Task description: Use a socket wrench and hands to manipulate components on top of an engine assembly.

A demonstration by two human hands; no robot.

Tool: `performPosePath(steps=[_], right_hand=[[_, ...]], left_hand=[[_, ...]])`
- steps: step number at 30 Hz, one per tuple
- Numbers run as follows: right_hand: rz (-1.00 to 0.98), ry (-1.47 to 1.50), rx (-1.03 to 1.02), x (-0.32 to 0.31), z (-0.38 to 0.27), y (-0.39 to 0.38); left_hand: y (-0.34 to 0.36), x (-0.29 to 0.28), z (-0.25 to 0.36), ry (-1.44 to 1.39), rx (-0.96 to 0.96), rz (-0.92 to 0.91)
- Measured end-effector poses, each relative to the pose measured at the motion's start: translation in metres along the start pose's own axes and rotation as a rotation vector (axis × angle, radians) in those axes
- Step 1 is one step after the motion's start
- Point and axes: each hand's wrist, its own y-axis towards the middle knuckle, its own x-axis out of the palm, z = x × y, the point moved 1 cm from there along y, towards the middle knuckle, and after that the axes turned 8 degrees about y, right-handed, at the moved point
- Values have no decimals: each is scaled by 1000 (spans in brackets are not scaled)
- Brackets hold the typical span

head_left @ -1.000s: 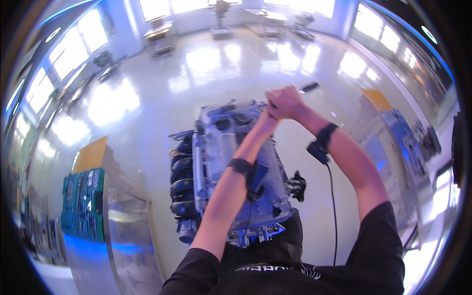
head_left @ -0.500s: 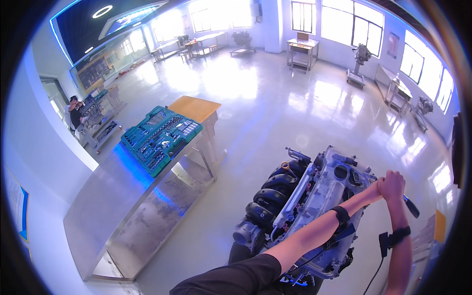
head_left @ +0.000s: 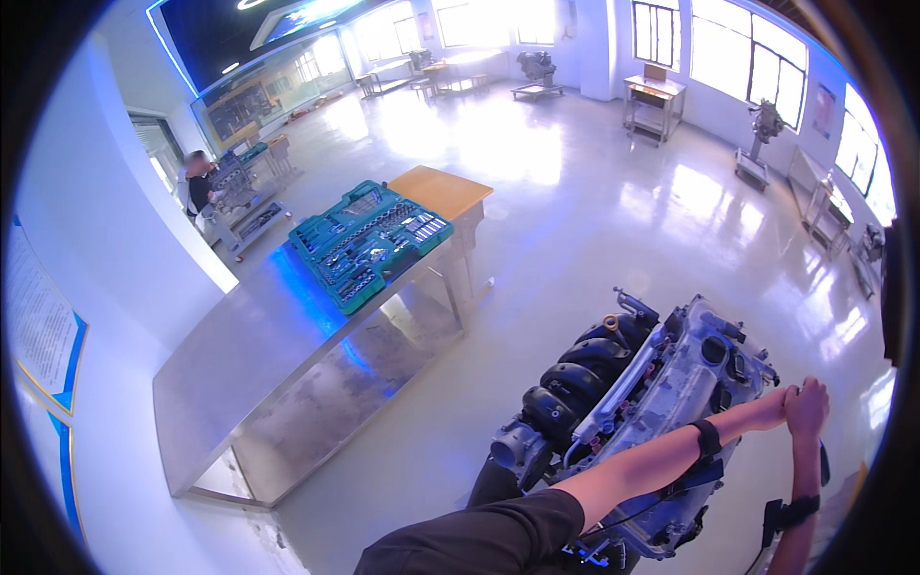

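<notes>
Compared with half a second ago, our view points farther left: the engine (head_left: 671,393), the metal table (head_left: 259,345) and our left hand (head_left: 770,412) and right hand (head_left: 808,404) all appear farther right, the hands lower too. Nearest: our left forearm (head_left: 632,474) crosses above the engine; a black strap (head_left: 707,438) rings it. Hands touching, side by side, just past the engine's right side, fingers curled in. A dark handle (head_left: 825,466) shows just beyond the right wrist; the grip is hidden, so we cannot tell which hand clamps it. Engine at lower right, black intake pipes (head_left: 575,383) along its left, an orange ring (head_left: 610,322) near its far end. Well left, the table carries an open green tool case (head_left: 374,244); a tan wooden top (head_left: 441,190) lies just beyond. Farther back, a co-worker (head_left: 199,187) beside another engine (head_left: 233,182). Farthest, we note bright windows (head_left: 738,48).
</notes>
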Motion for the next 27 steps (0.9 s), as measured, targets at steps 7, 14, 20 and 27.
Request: performPosePath(steps=[7,14,20,27], right_hand=[[11,-93,-52,14,-10,9],[-33,-122,-27,11,-11,15],[-44,-145,63,13,21,16],[-179,9,252,5,13,12]], left_hand=[[6,0,-14,-430,163,-19],[3,9,-31,-225,111,116],[-5,13,-17,113,-8,56],[-16,-27,45,296,-318,-246]])
